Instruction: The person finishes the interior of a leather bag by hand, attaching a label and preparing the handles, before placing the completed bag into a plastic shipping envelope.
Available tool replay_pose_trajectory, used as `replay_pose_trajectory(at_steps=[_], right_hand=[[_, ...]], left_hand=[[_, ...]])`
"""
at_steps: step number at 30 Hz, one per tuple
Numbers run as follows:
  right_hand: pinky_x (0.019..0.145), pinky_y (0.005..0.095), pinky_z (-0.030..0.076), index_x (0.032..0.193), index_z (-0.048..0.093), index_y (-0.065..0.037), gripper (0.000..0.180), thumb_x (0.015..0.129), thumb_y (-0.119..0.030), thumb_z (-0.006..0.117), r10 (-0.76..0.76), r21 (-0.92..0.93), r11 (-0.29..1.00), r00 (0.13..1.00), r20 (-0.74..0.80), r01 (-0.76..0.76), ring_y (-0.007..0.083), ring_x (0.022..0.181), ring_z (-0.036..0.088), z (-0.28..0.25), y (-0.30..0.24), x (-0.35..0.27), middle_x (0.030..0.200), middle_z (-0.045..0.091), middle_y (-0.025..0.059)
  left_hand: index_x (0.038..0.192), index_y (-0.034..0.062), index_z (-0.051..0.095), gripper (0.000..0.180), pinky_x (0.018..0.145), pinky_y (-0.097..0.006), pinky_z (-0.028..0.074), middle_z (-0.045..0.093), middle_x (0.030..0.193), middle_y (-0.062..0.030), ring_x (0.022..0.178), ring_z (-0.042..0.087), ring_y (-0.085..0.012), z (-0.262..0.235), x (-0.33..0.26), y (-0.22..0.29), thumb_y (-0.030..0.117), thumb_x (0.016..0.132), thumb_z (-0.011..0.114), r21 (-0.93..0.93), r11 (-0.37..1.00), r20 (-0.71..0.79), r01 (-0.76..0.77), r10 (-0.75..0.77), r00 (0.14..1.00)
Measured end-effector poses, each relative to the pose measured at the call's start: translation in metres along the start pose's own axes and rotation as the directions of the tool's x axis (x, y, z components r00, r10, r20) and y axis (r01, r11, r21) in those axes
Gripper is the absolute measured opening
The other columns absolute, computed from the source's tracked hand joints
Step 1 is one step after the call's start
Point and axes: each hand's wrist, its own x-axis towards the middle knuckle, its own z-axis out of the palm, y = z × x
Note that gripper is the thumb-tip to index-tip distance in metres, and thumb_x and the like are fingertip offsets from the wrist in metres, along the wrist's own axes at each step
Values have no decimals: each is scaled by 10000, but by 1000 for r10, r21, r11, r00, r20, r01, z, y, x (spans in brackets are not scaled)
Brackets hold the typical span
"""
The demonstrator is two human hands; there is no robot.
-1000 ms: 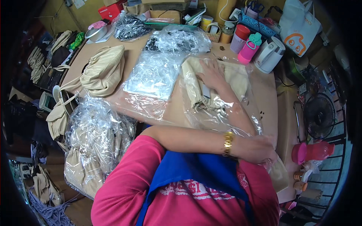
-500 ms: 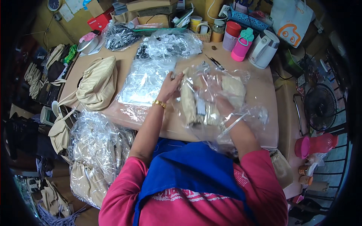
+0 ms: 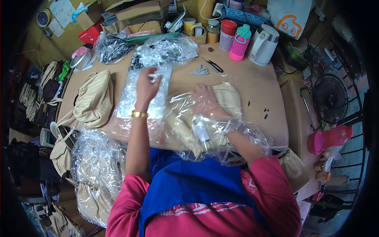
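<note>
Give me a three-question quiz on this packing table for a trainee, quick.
1. True or false: the right hand is inside a clear plastic bag with a beige cloth bag.
2. What does the left hand reach for?
A. the white kettle
B. the stack of flat clear bags
C. the pink bottle
3. Fill in: on its wrist the left arm wears a gold ____.

Key: 1 true; 2 B; 3 watch or bracelet, too small to tell which.

Small packing workshop: beige bags point(image 3: 94, 98), plastic sleeves point(image 3: 144, 94), cluttered table point(image 3: 256, 91).
</note>
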Motion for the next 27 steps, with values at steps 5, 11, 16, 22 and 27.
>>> replay_pose_trajectory(at_steps=[5, 11, 16, 22, 27], right_hand=[[917, 456, 353, 962, 684, -73, 379, 728, -371, 666, 24, 100, 994, 985, 169, -41, 297, 1064, 494, -65, -51, 33, 1034, 549, 134], [913, 431, 360, 1026, 654, -64, 455, 696, -371, 717, 77, 98, 992, 996, 56, -82, 274, 1049, 505, -68, -46, 29, 997, 550, 106], [932, 434, 377, 1071, 626, -27, 461, 770, -374, 675, 168, 96, 980, 982, 80, -176, 291, 1110, 523, -60, -43, 27, 1084, 597, 144], [933, 445, 385, 1048, 619, -21, 433, 797, -373, 649, 189, 108, 973, 972, 138, -204, 299, 1100, 530, -60, -40, 32, 1090, 596, 148], [931, 446, 385, 1010, 635, -28, 448, 768, -404, 661, 145, 188, 969, 986, 81, -158, 303, 1086, 517, -71, -45, 32, 1078, 575, 146]], left_hand=[[1012, 17, 709, 297, 793, -363, 516, 720, 961, -158, 876, 678, -252, 80, 2, 0, 279, 901, 623, 227, 970, 736, 86, -229, 637], [956, -62, 705, 230, 734, -324, 514, 716, 850, -124, 817, 658, -163, 106, -5, 1, 138, 871, 628, -70, 859, 795, 507, -259, 549], [962, -5, 686, 111, 748, -235, 506, 698, 899, -20, 818, 618, -70, 134, -4, -38, 37, 879, 625, -214, 782, 918, 586, -45, 395], [910, 13, 706, 133, 662, -263, 506, 696, 810, -41, 703, 615, -109, 129, -9, -28, 114, 920, 620, -352, 722, 845, 596, -28, 533], [926, 9, 706, 99, 655, -277, 511, 719, 875, -49, 743, 652, -122, 114, -13, -26, 64, 878, 639, -296, 509, 920, 808, -76, 385]])
